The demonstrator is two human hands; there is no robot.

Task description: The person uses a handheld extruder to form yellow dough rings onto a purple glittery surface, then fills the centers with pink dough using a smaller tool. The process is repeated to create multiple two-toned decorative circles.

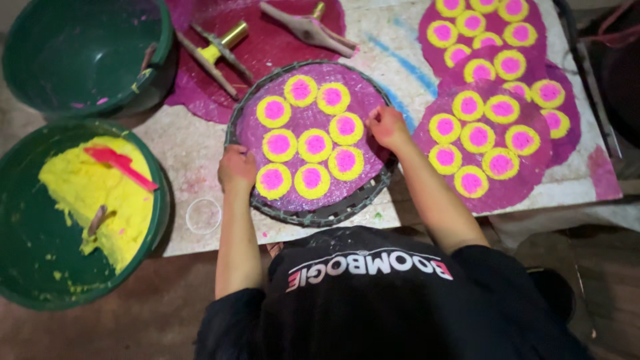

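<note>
Both hands grip round tray rim: L hand fingers clenched near edge, R hand far-right.

At twelve o'clock the frame's top edge cuts off the upper purple sheet, so we lose part of its top row of yellow rings. At ten o'clock the empty green tub runs off the top and left edges, and at eight o'clock the tub of yellow paste loses its left rim. Our black shirt hides the desk edge at six o'clock. We cannot tell whether our hands grip the round tray or only touch it.
</note>
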